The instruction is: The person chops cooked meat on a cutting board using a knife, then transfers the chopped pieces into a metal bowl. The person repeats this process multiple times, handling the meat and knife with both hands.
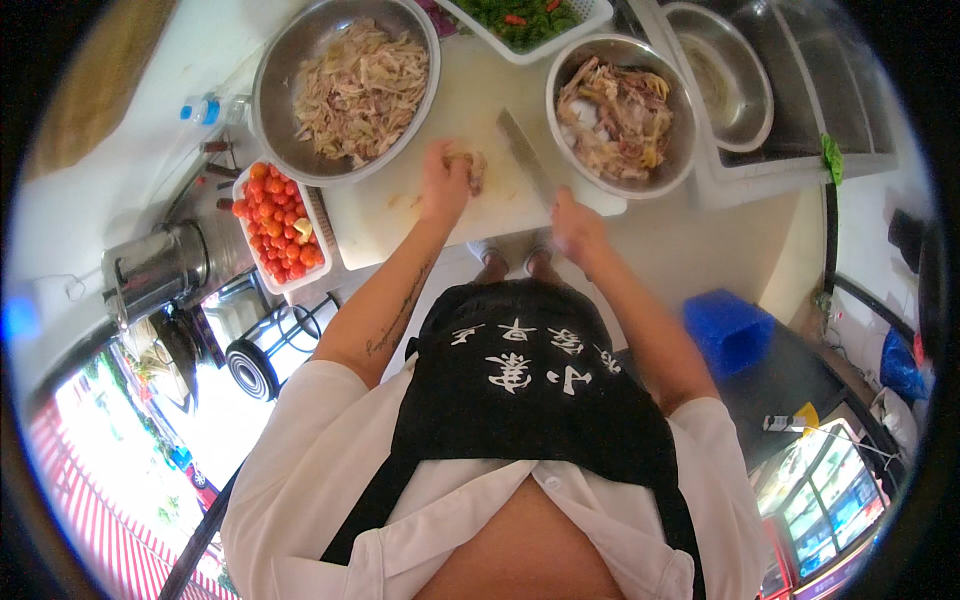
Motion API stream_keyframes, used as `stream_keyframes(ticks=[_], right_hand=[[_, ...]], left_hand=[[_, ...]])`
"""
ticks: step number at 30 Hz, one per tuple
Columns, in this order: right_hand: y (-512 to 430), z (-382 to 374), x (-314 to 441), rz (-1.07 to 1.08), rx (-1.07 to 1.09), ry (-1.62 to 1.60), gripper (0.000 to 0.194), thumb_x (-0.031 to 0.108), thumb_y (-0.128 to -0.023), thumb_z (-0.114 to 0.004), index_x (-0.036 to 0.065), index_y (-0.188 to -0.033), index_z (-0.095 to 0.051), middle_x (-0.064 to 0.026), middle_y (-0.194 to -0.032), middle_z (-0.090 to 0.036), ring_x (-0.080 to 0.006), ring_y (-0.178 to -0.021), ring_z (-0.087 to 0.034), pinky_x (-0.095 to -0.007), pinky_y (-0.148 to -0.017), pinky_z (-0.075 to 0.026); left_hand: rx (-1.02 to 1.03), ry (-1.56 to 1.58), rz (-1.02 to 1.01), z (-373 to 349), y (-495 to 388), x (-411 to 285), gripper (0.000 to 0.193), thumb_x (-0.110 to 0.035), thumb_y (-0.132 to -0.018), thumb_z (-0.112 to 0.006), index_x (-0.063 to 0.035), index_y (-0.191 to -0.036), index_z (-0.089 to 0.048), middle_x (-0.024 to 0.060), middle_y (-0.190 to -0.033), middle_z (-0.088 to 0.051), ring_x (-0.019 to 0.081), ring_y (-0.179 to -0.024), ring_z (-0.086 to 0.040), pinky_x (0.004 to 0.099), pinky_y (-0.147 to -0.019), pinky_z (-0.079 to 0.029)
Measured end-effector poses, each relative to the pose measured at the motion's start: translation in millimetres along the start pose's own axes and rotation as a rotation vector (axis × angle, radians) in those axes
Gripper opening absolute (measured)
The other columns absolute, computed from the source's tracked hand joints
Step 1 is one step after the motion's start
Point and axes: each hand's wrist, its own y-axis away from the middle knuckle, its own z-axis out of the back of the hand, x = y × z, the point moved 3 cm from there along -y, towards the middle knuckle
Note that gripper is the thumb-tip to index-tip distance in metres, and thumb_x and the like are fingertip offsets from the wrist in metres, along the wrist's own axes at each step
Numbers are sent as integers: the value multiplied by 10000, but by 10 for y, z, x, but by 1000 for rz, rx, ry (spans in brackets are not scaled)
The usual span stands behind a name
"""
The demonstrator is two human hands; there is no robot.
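Note:
My left hand [445,184] grips a small piece of cooked meat [474,169] above a white cutting board [397,225]. In my right hand [576,225] is the handle of a wide-bladed kitchen knife [525,154], its blade pointing away from me over the board's right part. A large steel bowl [266,112] of shredded meat [364,90] stands beyond my left hand. To the right of the knife, a smaller steel bowl [686,142] holds bones and meat scraps [619,120]. Small bits and stains mark the board between my hands.
A white basket [283,285] of cherry tomatoes [274,225] sits left of the board. Green leaves with red peppers [517,22] fill a white basket [517,56] at the back. An empty-looking steel bowl [757,112] rests by the sink [825,90]. A plastic bottle [214,111] lies at left.

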Motion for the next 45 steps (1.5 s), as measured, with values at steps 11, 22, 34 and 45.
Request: stream_keyframes(ticks=[11,22,34,45], right_hand=[[278,-144,35,1,-77,-56,216,231,-989,-465,55,-1113,-448,-280,-848,-660,-502,-818,-625,-597,-728,-465],[436,92,-262,69,-86,16,205,247,-984,-489,78,-1092,-451,-262,-791,-653,-504,-759,-618,-600,-682,-460],[671,-23,3,147,-89,5,213,247,-973,-506,96,-1112,-446,-257,-791,-654,-503,-755,-618,-598,-657,-460],[567,63,394,167,7,61,196,224,-981,-500,74,-1090,-433,-272,-794,-650,-511,-768,-610,-614,-674,-447]], left_hand=[[89,-452,-589,28,273,78,331,12,-771,-578,-68,-1092,-596,187,-1168,-581,409,-1176,-513,512,-978,-406],[153,-1191,-249,-666,219,-172,486,-324,-833,-633,-38,-1223,-579,215,-1312,-552,363,-1297,-450,530,-1090,-331],[379,-1120,-283,-332,258,45,212,-110,-831,-562,-49,-1025,-623,185,-1083,-633,358,-1139,-569,477,-937,-460],[334,-979,-433,77,423,315,221,-147,-812,-633,-13,-984,-597,200,-1073,-597,366,-1041,-595,472,-826,-514]])
